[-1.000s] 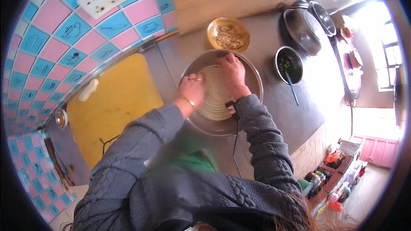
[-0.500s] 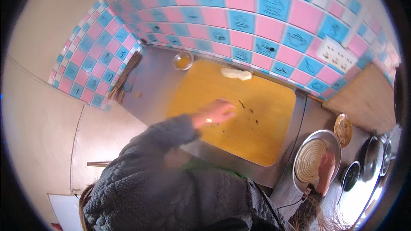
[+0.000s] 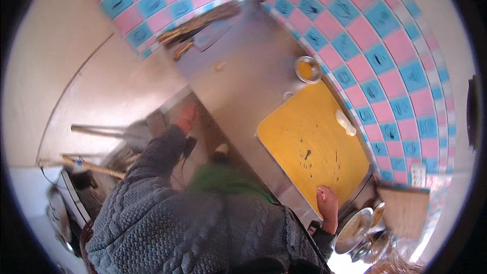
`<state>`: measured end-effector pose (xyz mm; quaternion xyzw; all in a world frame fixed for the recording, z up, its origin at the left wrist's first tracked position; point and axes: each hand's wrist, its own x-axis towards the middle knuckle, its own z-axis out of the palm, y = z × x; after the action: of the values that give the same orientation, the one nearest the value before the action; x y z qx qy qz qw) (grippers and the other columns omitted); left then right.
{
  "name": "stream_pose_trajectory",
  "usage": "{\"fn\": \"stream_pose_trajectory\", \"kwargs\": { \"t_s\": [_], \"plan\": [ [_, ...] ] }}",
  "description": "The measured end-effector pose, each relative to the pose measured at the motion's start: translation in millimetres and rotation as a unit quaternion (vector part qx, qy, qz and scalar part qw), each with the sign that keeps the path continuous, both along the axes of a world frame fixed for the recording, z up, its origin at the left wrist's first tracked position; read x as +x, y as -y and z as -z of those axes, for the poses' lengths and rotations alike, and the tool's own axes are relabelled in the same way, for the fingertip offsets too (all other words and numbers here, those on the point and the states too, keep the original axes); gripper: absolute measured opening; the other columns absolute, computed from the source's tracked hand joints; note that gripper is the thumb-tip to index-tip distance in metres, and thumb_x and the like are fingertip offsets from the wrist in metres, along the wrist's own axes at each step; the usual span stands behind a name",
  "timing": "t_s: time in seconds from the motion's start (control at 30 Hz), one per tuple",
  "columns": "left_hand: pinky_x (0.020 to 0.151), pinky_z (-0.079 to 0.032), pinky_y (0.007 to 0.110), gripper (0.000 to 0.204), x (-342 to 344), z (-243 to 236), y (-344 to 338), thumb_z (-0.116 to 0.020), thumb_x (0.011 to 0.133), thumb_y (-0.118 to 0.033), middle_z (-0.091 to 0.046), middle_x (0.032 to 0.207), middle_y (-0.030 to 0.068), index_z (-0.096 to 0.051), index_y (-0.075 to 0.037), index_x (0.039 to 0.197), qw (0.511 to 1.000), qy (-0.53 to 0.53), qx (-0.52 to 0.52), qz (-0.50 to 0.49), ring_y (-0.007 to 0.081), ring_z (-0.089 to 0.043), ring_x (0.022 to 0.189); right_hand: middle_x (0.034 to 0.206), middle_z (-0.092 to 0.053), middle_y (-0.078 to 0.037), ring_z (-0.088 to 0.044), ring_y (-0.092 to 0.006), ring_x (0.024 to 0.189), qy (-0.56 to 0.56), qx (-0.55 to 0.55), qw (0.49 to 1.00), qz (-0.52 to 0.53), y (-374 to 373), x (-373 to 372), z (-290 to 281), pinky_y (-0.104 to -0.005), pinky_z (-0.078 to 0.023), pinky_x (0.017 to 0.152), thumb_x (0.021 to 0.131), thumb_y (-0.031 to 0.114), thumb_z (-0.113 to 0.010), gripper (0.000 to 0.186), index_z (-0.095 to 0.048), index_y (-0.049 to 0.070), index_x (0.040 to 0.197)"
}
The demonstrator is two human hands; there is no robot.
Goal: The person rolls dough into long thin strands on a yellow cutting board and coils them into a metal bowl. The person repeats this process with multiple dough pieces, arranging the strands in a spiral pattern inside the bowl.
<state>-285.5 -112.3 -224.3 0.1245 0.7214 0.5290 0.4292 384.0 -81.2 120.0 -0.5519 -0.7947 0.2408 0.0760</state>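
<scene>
My left hand (image 3: 186, 117) is stretched out past the counter's front edge, low on the left. Motion smears its fingers beside a dark, blurred block-like shape (image 3: 156, 123), and contact cannot be made out. At the near right corner of the yellow board (image 3: 289, 127), my right hand (image 3: 327, 202) appears closed, its fingers curled in, with nothing showing in it. Dark streaks and crumbs mark the board. A strip of white dough (image 3: 346, 123) lies along its wall side. Below my right hand stands a round metal pan (image 3: 350, 238) with pale contents.
A small metal bowl of yellow liquid (image 3: 307, 69) stands near the tiled wall (image 3: 373, 90). Bundled sticks (image 3: 203, 23) lie in the counter's far corner. A wooden panel (image 3: 405, 213) leans by the wall at right. Long-handled tools (image 3: 96, 167) are at the lower left.
The view has swung to the left. My left hand has moved off the board to beyond the counter's edge. My right hand has left the pan and is now at the board's corner.
</scene>
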Motion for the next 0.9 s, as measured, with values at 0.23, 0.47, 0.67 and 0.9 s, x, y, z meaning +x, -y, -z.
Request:
{"fn": "stream_pose_trajectory", "kwargs": {
  "t_s": [0.23, 0.47, 0.67, 0.9],
  "plan": [
    [0.08, -0.051, 0.035, 0.031, 70, -54, -64, -0.046, 0.104, -0.034, -0.071, 0.104, 0.002, -0.066, -0.012, 0.115, 0.943, 0.217, 0.198, -0.16, 0.0169, -0.066, 0.094, 0.102, -0.069, -0.019, -0.065, -0.0391, 0.095, 0.008, -0.006, 0.975, -0.221, -78, -150, -22, -0.0458, -0.052, 0.083, 0.094, 0.012, -0.062, 0.018, -0.068, 0.004, 0.109],
    [0.077, -0.053, 0.037, 0.027, 41, -87, -74, -0.057, 0.102, -0.033, -0.067, 0.093, 0.0027, -0.067, -0.009, 0.106, 0.889, 0.366, 0.222, -0.161, 0.0204, -0.064, 0.088, 0.102, -0.07, -0.015, -0.067, -0.0336, 0.094, 0.003, -0.084, 0.947, -0.309, -26, -257, 30, -0.0395, -0.054, 0.083, 0.092, 0.005, -0.067, 0.016, -0.07, 0.006, 0.108],
    [0.072, -0.049, 0.033, 0.034, 12, -106, -24, -0.075, 0.089, -0.039, -0.06, 0.083, 0.0026, -0.063, -0.009, 0.096, 0.963, 0.213, 0.132, -0.104, 0.0174, -0.055, 0.076, 0.1, -0.069, -0.014, -0.066, -0.0349, 0.094, -0.003, -0.22, 0.919, -0.328, 32, -342, 70, -0.0406, -0.053, 0.082, 0.093, 0.008, -0.066, 0.021, -0.07, 0.008, 0.114],
    [0.073, -0.051, 0.039, 0.051, -87, -110, 79, -0.081, 0.079, -0.041, -0.067, 0.085, 0.0115, -0.065, -0.003, 0.109, 0.985, -0.162, -0.011, 0.056, 0.0269, -0.064, 0.078, 0.098, -0.068, -0.01, -0.067, -0.0232, 0.089, -0.004, -0.269, 0.923, -0.273, 41, -439, 198, -0.0346, -0.053, 0.079, 0.098, 0.015, -0.064, 0.021, -0.069, 0.006, 0.116]
  ]
}}
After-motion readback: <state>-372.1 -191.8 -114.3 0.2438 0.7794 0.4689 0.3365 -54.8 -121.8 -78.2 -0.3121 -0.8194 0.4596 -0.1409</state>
